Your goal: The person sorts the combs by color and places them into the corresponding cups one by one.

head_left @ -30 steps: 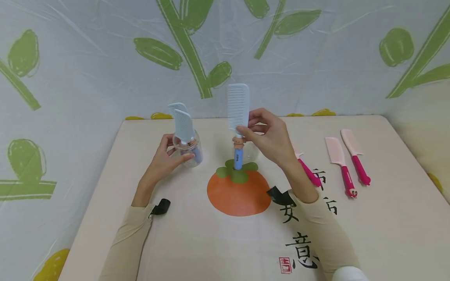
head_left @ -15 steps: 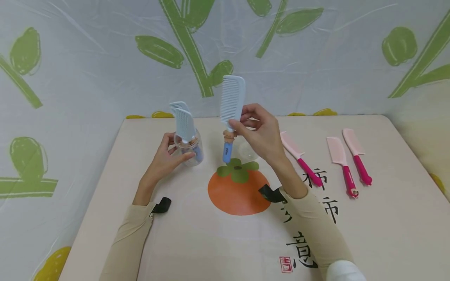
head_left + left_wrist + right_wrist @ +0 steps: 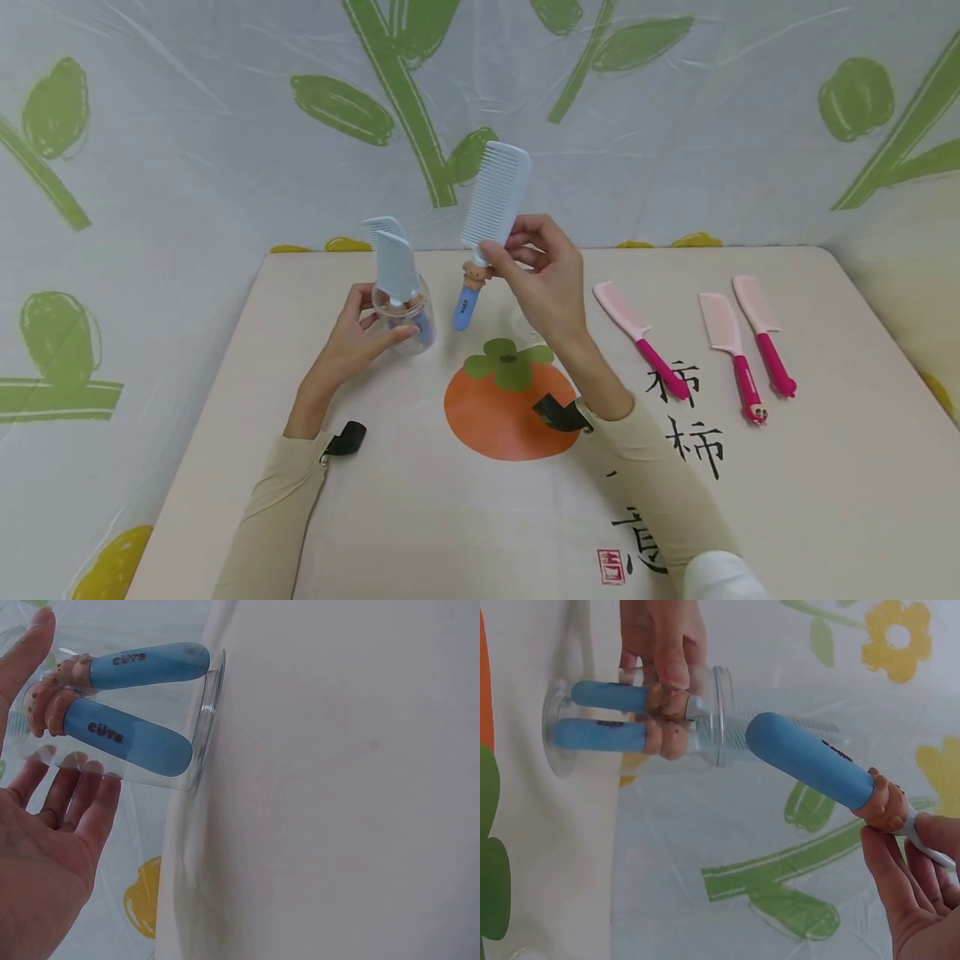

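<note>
On the left of the table, my left hand [image 3: 352,340] grips a clear jar [image 3: 411,340], thumb on one side and fingers on the other. Two light blue combs [image 3: 396,268] stand in it, teeth up; their blue handles [image 3: 129,741] marked "cute" show through the wall in the left wrist view. My right hand [image 3: 550,275] pinches a third light blue comb [image 3: 495,196] near its neck, just above the brown figure. This comb is tilted in the air to the right of the jar. Its handle end [image 3: 769,735] points down towards the jar's mouth, apart from it.
Another clear container [image 3: 525,327] stands partly hidden behind my right hand. Three pink combs with magenta handles, among them the nearest one [image 3: 660,367], lie on the right of the table [image 3: 420,517]. A patterned sheet [image 3: 225,150] hangs behind the table's back edge.
My right hand has raised the comb off the table area and moved it left towards the jar, tilting its handle end to the left. My left hand and the jar stay in place.
</note>
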`<action>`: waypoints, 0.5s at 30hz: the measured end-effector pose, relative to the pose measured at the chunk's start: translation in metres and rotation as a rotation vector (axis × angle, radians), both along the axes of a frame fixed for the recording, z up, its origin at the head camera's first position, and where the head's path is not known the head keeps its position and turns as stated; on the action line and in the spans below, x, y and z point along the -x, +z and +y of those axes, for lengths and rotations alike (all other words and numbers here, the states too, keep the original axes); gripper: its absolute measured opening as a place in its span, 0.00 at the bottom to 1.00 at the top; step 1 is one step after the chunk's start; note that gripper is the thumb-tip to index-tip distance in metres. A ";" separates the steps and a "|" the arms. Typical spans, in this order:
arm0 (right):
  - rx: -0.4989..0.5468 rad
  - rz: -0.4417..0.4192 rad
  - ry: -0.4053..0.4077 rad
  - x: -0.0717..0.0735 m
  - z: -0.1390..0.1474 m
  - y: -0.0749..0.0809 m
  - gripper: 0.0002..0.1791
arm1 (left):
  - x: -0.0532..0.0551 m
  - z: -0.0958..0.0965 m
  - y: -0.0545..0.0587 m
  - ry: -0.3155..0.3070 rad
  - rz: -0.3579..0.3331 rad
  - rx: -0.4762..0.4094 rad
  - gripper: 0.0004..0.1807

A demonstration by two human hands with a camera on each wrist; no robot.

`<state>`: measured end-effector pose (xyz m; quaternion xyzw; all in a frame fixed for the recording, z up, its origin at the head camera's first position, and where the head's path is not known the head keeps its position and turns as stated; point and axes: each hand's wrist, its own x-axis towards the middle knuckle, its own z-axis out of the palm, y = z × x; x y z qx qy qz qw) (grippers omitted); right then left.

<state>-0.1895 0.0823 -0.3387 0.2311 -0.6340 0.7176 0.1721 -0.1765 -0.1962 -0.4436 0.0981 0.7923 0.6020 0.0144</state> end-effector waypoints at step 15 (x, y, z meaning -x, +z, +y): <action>0.050 0.049 -0.056 0.003 -0.027 -0.004 0.16 | 0.001 -0.001 0.001 0.003 -0.010 0.006 0.42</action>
